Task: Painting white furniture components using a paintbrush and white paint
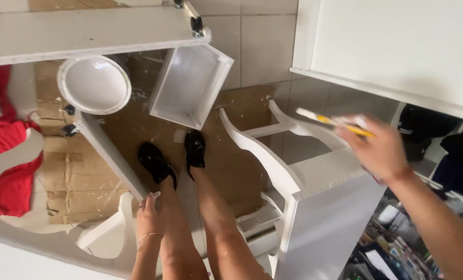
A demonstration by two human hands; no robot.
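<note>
My right hand (379, 150) is shut on a paintbrush (330, 120) with a yellow handle, held just above the top edge of a white wooden cabinet piece with curved legs (314, 207). The brush looks blurred. My left hand (149, 218) hangs by my left thigh with fingers loosely curled, next to a white rail (109, 155); it holds nothing. My legs and black shoes (174, 155) stand on brown cardboard (81, 176) between the furniture parts.
A white paint bucket (94, 84) stands on the cardboard beside a white drawer box (190, 85). A long white panel (86, 33) lies beyond them. Red cloth (11, 155) lies at the left. A large white panel (397, 46) fills the upper right above dark clutter.
</note>
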